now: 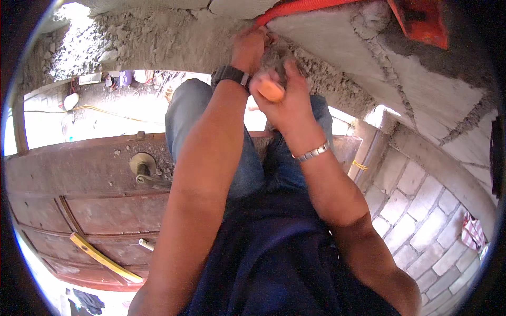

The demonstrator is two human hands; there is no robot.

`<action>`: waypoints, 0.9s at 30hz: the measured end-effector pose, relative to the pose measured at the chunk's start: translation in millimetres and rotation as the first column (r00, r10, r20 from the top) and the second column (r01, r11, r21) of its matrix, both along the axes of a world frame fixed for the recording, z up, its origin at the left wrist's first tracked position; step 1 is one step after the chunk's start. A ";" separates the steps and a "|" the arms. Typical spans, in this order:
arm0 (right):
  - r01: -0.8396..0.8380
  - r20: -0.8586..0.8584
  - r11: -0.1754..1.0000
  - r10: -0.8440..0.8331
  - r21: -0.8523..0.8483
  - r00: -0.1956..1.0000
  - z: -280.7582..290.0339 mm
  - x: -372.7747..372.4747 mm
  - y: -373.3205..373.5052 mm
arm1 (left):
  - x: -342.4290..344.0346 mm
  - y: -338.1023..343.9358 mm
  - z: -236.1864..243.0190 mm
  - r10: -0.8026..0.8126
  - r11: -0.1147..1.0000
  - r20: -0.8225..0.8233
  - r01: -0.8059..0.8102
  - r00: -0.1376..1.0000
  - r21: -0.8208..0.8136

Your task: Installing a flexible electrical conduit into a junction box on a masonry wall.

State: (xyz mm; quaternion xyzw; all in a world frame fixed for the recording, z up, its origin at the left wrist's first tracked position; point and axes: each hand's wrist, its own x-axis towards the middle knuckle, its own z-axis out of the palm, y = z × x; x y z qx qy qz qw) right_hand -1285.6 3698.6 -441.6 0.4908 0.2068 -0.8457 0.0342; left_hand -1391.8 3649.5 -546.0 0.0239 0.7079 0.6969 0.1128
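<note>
My left hand [250, 48], with a dark watch at the wrist, reaches up to the rough wall. Its fingers are closed at the lower end of a red corrugated conduit [311, 6]. Just below and to the right, my right hand [290, 100] is wrapped round an orange-handled tool [271, 90], with the handle's butt toward me. The tool's far end is blurred against the grey mortar, so its kind cannot be made out. Around both hands the broken mortar edge [329, 79] is crumbly and uneven.
Beneath me lies a brown panelled door [105, 210] with a lever handle [143, 167]. A yellow spirit level [103, 257] and a short pale pipe piece [146, 244] rest on it. A red box [421, 23] sits in the wall at upper right; a block wall [421, 210] stands below.
</note>
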 end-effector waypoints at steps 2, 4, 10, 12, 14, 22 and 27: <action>0.054 0.054 0.984 -0.045 -0.169 0.997 6.4 8.0 0.2 | -0.8 -6.4 -5.9 -0.092 0.807 0.604 -0.296 0.792 0.511; 0.131 0.086 0.989 -0.124 -0.073 0.989 8.4 6.4 2.7 | -2.2 -12.3 -19.1 -0.055 0.985 0.002 0.054 0.998 0.164; -0.290 -0.058 0.865 0.342 0.409 0.938 8.2 -22.0 -18.8 | -3.9 -8.0 -34.6 -0.246 0.955 -0.296 0.179 0.923 -0.235; -0.095 -0.013 0.982 0.098 0.164 0.995 10.0 -7.0 -0.6 | -5.1 -4.4 -19.7 -0.065 0.978 0.163 0.031 0.985 0.206; 0.186 0.098 0.980 -0.192 0.064 0.976 18.7 0.8 -0.3 | 0.1 0.2 -23.6 -0.087 0.815 0.616 -0.300 0.783 0.496; -0.342 -0.024 0.769 0.420 0.540 0.907 -19.7 0.7 17.5 | -3.6 7.3 -1.6 -0.038 0.834 0.622 -0.317 0.782 0.451; 0.251 0.110 0.964 -0.260 0.088 0.959 -18.4 -10.6 -10.8 | -2.5 -7.8 -42.2 -0.062 0.861 0.420 -0.165 0.905 0.482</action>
